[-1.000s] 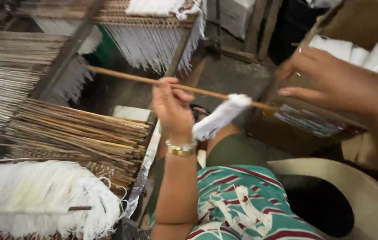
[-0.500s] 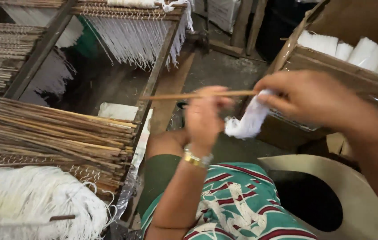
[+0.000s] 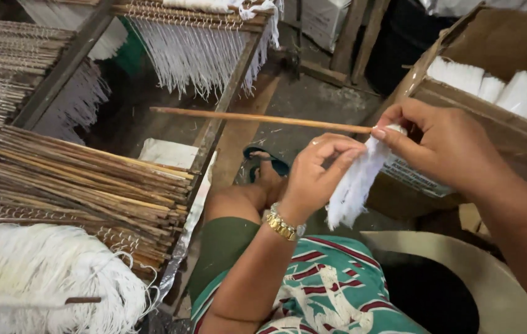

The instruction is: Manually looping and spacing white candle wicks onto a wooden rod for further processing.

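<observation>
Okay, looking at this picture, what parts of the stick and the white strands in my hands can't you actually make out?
- Head view: the right end of the stick is hidden behind the right hand.
- Where the white strand bundle meets the stick is covered by fingers of both hands; the left hand hides its left edge.
- The cardboard box runs off the right edge.
</observation>
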